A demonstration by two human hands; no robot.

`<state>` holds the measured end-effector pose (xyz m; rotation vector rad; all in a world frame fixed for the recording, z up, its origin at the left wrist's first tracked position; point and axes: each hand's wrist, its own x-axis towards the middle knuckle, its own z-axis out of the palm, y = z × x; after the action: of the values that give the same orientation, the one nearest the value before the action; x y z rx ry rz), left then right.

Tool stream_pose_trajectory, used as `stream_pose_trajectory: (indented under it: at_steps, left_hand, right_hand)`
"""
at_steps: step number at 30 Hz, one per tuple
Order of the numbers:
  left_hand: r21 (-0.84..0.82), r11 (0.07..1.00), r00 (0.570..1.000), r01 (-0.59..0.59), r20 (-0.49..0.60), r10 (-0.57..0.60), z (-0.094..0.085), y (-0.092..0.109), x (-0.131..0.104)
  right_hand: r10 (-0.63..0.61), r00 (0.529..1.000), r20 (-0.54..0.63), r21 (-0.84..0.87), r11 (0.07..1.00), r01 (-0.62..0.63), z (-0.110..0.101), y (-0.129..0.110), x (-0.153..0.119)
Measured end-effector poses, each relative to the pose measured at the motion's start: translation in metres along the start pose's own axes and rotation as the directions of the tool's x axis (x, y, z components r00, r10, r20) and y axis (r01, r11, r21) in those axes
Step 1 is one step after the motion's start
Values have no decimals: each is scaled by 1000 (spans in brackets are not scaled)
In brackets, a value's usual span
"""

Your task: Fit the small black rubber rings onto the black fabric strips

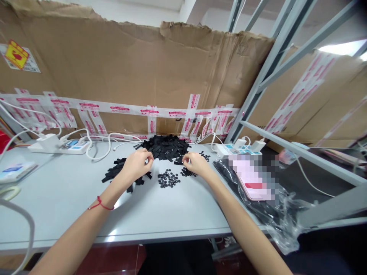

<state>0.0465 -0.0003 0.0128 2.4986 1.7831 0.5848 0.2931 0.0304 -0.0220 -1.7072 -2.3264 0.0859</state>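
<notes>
Fingers (149,156) on both hands are curled in, thumb and forefinger bent toward each other in a loose ring. I cannot tell whether the tips meet, or whether either pair has hold of anything; such a small, pinching curl would suit parts this little. Nearest the wearer, a red cord bracelet (100,204) circles the left forearm, set back from the fingers, where it probably stays out of their way. Between the hands, small black ring-shaped pieces (168,178) lie spread on the white tabletop (160,217), most likely there so that either hand can reach them. Short black strips (116,170) fan out under and beside the left hand (137,165), while the right hand (197,163) hovers by a cluster of small black parts (187,172), each kind seemingly kept apart for easy picking. To the right, a pink phone (254,187), partly pixelated, rests on black plastic wrapping (229,179), off to the side of the parts. Beyond the hands, a larger heap of black strips (166,147) sits centrally, perhaps as the stock. Farthest back, taped cardboard (129,57) stands upright, apparently as a screen behind the tabletop.
</notes>
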Motion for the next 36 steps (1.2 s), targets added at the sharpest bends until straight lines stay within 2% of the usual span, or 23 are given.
stream_pose_trajectory:
  at_steps: [3,8,13,15,18,20,23,28,30,33,36]
  left_hand:
    - [-2,1000,1000,5,2,-5,-1,0,1]
    - [-13,1000,999,-20,27,21,2,1,0]
    - [-20,999,999,-27,24,28,2,2,0]
    - [-20,999,999,-28,26,28,2,2,-1]
    - [-25,999,999,-35,27,36,2,2,-1]
    - [-27,999,999,-41,24,42,2,2,-1]
    - [-32,998,999,-46,17,46,3,1,-1]
    - [-30,999,999,-41,18,41,3,1,-1]
    - [-25,999,999,-37,28,38,3,2,-1]
    - [-20,999,999,-37,39,38,2,3,-1]
    - [-16,999,998,-42,43,43,3,3,-1]
  right_hand:
    - [-44,998,-33,-31,999,43,2,-1,1]
    - [-130,991,16,-77,988,131,9,-4,6]
    - [43,996,-73,10,999,-43,3,7,6]
    - [106,994,-25,39,994,-105,1,12,4]
    - [114,992,61,94,988,-120,2,14,3]
    - [92,993,73,123,987,-100,4,12,3]
    - [51,998,22,153,987,-53,5,7,3]
    - [-193,981,23,348,921,173,3,-6,0]
    - [-178,984,-1,304,938,170,4,-9,1]
    - [-44,995,-88,94,994,52,8,-7,3]
    - [-4,998,-63,-32,999,2,12,-1,6]
